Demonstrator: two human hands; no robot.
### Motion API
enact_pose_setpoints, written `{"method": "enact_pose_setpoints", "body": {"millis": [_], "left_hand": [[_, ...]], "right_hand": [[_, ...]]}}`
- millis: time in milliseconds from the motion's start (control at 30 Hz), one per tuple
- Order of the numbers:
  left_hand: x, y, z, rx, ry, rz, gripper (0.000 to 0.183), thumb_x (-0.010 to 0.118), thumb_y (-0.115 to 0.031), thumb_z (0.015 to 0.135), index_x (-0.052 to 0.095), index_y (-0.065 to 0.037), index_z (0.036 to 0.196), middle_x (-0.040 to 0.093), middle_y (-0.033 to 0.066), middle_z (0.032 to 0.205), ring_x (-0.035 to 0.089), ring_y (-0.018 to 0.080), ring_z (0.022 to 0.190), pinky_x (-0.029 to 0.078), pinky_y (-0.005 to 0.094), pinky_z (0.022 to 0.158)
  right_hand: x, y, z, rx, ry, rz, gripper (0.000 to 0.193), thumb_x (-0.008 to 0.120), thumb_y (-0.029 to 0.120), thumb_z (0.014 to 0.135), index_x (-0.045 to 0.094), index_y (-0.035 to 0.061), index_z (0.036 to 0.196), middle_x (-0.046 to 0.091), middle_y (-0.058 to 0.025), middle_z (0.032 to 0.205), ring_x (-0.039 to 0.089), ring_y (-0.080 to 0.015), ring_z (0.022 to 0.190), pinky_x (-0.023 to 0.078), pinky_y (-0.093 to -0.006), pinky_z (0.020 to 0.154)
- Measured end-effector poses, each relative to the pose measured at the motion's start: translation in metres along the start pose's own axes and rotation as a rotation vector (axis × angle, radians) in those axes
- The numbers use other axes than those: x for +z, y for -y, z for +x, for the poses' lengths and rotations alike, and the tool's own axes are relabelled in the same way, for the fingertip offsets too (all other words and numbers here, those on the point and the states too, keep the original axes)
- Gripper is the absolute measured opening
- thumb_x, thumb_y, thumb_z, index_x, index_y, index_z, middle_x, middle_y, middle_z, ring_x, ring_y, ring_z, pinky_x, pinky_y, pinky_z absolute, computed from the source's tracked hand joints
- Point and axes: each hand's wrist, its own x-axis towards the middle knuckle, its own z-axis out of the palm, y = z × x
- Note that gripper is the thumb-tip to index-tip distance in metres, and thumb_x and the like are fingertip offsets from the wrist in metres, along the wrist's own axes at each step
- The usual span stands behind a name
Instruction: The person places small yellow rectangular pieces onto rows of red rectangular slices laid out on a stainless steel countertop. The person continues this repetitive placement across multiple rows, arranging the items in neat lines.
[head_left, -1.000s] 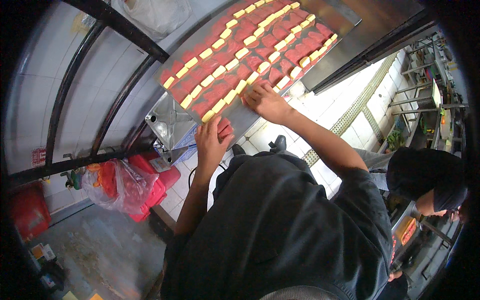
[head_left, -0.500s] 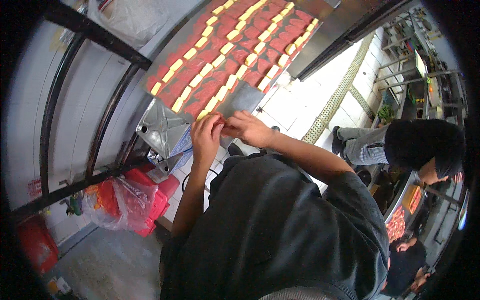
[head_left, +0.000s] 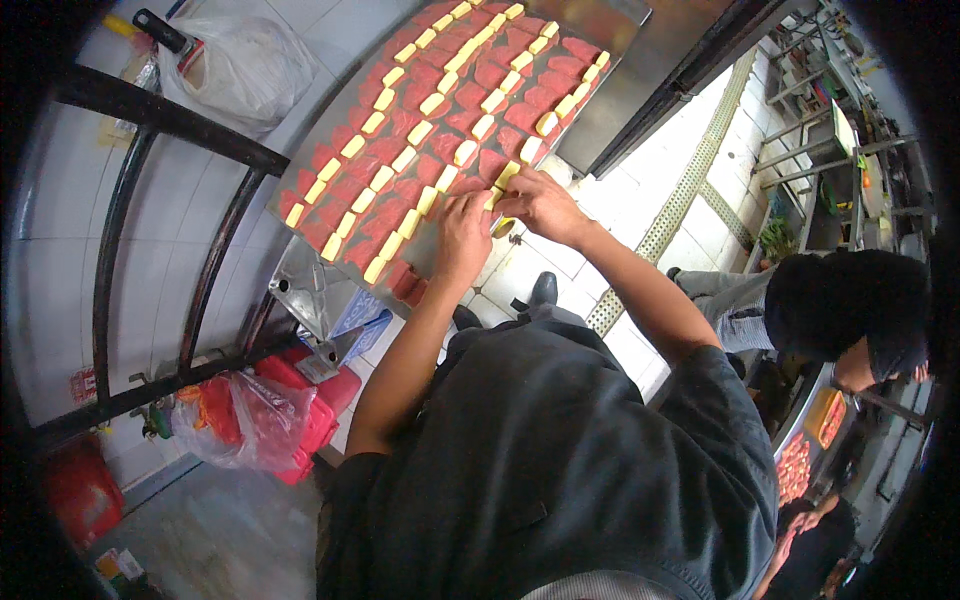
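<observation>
Rows of thin red meat slices (head_left: 398,122), with yellow blocks (head_left: 421,132) on them, cover a dark tray (head_left: 428,243). At the tray's near right edge my left hand (head_left: 465,236) is bent with its fingers closed. Opposite it, my right hand (head_left: 545,207) has its fingers pinched together beside a yellow block (head_left: 508,175). Another yellow block shows between the two hands. My fingers hide what each fingertip grips. Several dark red meat rolls (head_left: 405,282) lie at the tray's near corner, left of my left hand.
Black metal bars (head_left: 180,258) and a white plastic bag (head_left: 240,72) are on the left. Beneath the bars sits a red container (head_left: 325,400) with a clear bag. To the right, a person in black (head_left: 845,305) stands past the tiled floor (head_left: 655,205).
My hands have moved right and apart, from a reddish piece held at the near edge to the yellow blocks by the right edge. Meat rolls at the near corner are now uncovered.
</observation>
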Motion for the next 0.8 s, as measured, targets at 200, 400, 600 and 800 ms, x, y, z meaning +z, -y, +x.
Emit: {"method": "enact_pose_setpoints", "body": {"millis": [200,400,600,800], "left_hand": [[0.003,-0.002,-0.006,0.040,-0.035,0.111,0.043,0.080,-0.010,0.084,0.066,-0.005,0.125,0.067,0.0124,0.122,0.059,0.0356,0.115,0.047,0.0506,0.101],[0.022,0.000,-0.018,-0.081,-0.045,0.135,0.057,0.089,-0.017,0.076,0.066,-0.008,0.129,0.066,0.0105,0.128,0.058,0.0351,0.120,0.043,0.0490,0.108],[0.024,0.003,-0.017,-0.047,-0.057,0.112,0.057,0.089,-0.016,0.077,0.067,-0.008,0.128,0.068,0.0097,0.126,0.058,0.0340,0.120,0.043,0.0480,0.106],[0.027,0.007,-0.015,-0.029,-0.116,0.125,0.040,0.087,-0.015,0.080,0.071,-0.006,0.116,0.072,0.0110,0.116,0.062,0.0334,0.112,0.047,0.0465,0.101]], "right_hand": [[0.003,-0.004,0.007,0.029,0.005,0.018,0.039,0.078,0.003,0.076,0.080,0.0166,0.112,0.062,-0.0005,0.104,0.057,-0.0239,0.105,0.048,-0.0383,0.094],[-0.011,-0.007,0.010,-0.055,0.039,0.032,0.042,0.080,0.006,0.077,0.076,0.0138,0.118,0.063,-0.0003,0.112,0.056,-0.0258,0.110,0.044,-0.0403,0.097],[-0.005,-0.016,0.005,-0.135,0.080,0.010,0.045,0.081,0.006,0.071,0.076,0.0154,0.115,0.061,-0.0023,0.114,0.054,-0.0264,0.112,0.043,-0.0410,0.098],[0.004,-0.004,0.013,-0.040,0.002,-0.036,0.041,0.079,0.007,0.075,0.073,0.0146,0.116,0.061,-0.0047,0.116,0.054,-0.0279,0.113,0.042,-0.0414,0.098]]}}
